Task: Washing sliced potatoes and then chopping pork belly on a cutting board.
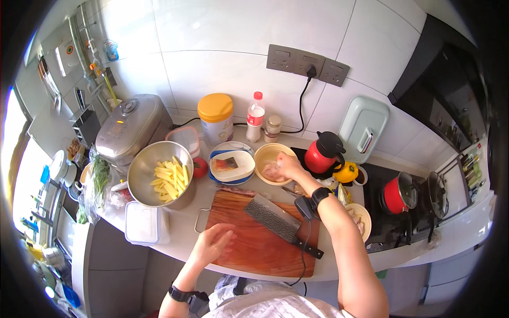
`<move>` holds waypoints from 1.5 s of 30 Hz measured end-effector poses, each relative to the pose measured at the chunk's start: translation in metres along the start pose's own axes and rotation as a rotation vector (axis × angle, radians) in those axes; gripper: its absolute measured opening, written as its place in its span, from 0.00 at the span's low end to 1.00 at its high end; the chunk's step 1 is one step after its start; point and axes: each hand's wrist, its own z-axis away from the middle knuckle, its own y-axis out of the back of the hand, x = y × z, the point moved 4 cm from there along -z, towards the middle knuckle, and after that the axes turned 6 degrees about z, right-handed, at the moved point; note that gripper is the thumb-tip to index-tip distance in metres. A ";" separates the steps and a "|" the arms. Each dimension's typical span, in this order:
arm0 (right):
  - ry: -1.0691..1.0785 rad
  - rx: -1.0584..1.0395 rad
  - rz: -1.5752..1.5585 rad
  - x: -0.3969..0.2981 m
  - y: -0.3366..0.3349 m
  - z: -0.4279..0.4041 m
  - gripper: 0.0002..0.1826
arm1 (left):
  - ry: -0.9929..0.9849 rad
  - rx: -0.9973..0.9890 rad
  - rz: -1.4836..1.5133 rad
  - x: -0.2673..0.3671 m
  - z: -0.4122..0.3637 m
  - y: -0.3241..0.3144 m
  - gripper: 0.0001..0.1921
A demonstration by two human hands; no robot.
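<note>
My right hand reaches into a cream bowl at the back of the counter. Its fingertips are at pale raw meat in the bowl; whether they grip any is hidden. My left hand hovers over the left part of a wooden cutting board, fingers loosely spread and holding nothing. A cleaver with a hammered blade lies diagonally on the board, its black handle towards the front right. Along the board's back edge rests a strip of raw meat.
Left of the board stand a steel bowl of cut potato sticks and a lidded plastic box. Behind are a tomato and a white dish. To the right are a red jug, a yellow bell pepper and a stove pot.
</note>
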 end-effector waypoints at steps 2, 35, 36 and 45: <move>-0.003 0.063 -0.090 -0.013 0.014 0.014 0.28 | 0.099 -0.005 0.084 -0.002 -0.009 0.003 0.15; -0.082 0.243 -0.860 0.009 0.014 0.031 0.06 | -0.960 -0.083 -0.708 0.023 -0.267 -0.087 0.16; -0.093 0.245 -0.861 0.014 0.012 0.031 0.06 | -0.956 -0.094 -0.705 0.024 -0.266 -0.090 0.16; 0.027 0.211 -0.471 -0.007 0.040 0.040 0.15 | -1.011 -0.078 -0.763 0.024 -0.264 -0.091 0.14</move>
